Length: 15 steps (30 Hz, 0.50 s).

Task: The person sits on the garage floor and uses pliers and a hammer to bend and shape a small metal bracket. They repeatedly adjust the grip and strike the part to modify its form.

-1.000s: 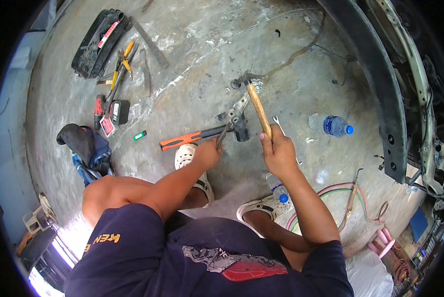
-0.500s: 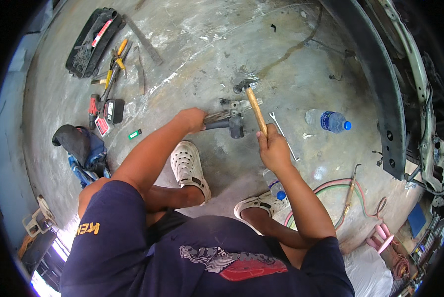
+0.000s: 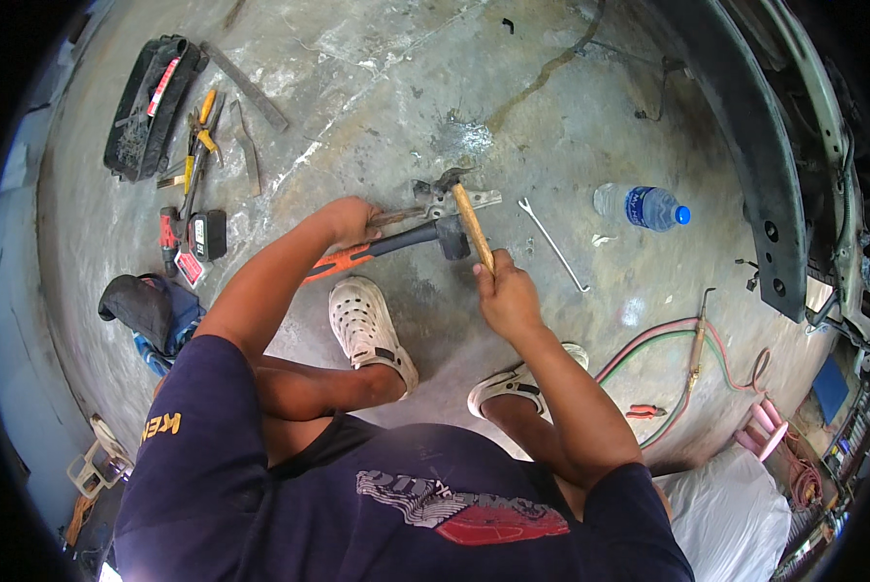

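Note:
My right hand (image 3: 505, 291) grips the wooden handle of a hammer (image 3: 471, 221), whose dark head rests on a grey metal bracket (image 3: 451, 200) lying on the concrete floor. My left hand (image 3: 350, 221) closes on the near end of that bracket or a bar attached to it. Beneath the bracket lies a sledgehammer (image 3: 396, 244) with an orange and black handle and a black head, serving as a support. Both my white clogs (image 3: 367, 328) sit just below the work.
A chrome spanner (image 3: 551, 242) and a water bottle (image 3: 641, 207) lie to the right. Pliers, a drill (image 3: 181, 238) and a black tool tray (image 3: 149, 105) are at far left. A torch with red and green hoses (image 3: 682, 354) lies lower right; a vehicle body (image 3: 774, 165) curves along the right.
The hammer has come down from a raised angle onto the bracket. My left hand has shifted along the bracket, and the whole view has drifted slightly.

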Tool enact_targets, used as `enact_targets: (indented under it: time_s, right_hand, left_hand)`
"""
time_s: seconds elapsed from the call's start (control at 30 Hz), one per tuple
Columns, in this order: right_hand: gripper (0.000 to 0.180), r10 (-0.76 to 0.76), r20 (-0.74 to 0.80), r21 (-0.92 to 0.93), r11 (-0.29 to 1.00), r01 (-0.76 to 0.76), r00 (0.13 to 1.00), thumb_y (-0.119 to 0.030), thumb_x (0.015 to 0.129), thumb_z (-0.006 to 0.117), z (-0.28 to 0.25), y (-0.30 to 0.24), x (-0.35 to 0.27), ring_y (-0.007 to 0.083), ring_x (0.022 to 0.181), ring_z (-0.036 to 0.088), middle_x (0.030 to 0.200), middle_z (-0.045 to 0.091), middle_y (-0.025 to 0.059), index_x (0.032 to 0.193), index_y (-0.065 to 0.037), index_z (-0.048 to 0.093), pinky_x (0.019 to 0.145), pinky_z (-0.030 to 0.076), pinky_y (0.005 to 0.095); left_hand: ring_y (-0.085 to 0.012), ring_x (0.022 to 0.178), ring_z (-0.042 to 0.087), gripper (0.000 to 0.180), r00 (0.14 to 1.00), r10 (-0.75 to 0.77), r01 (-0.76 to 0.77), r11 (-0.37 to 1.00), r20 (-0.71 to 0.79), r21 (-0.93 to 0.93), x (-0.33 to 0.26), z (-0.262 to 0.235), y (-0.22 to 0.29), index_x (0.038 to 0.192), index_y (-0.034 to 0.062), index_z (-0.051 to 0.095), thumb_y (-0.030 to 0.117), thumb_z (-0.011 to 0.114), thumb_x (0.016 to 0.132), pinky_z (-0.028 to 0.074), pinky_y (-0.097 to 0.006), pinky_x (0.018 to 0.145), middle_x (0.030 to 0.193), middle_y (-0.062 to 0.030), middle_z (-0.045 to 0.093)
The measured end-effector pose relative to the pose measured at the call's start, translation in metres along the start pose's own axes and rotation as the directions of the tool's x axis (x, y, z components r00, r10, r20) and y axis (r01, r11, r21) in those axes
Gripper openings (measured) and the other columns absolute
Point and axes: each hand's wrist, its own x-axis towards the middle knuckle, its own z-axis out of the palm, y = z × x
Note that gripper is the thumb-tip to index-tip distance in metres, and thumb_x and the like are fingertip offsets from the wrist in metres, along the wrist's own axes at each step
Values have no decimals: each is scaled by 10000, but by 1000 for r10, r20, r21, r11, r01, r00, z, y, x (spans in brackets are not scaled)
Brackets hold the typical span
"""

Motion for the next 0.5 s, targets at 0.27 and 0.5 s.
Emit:
enact_targets:
  time_s: [0.27, 0.5]
  right_hand:
    - [289, -25, -78, -32, 999, 22, 997, -307, 1061, 551, -18, -11, -3, 511, 769, 680, 801, 698, 270, 1101, -23, 513, 705, 529, 590]
    - [282, -64, -148, -9, 998, 63, 987, -301, 1064, 548, -2, -12, -8, 498, 743, 684, 786, 695, 259, 1150, -37, 501, 681, 530, 583]
  left_hand:
    - [-408, 1079, 687, 472, 999, -32, 33, 998, 17, -46, 5, 11, 9, 1328, 135, 693, 432, 713, 961, 527, -478, 947, 1167, -212, 734]
    - [-416, 981, 706, 598, 977, -169, 148, 977, -132, -152, -1, 21, 14, 1101, 22, 744, 584, 741, 898, 537, -493, 880, 1016, -235, 744]
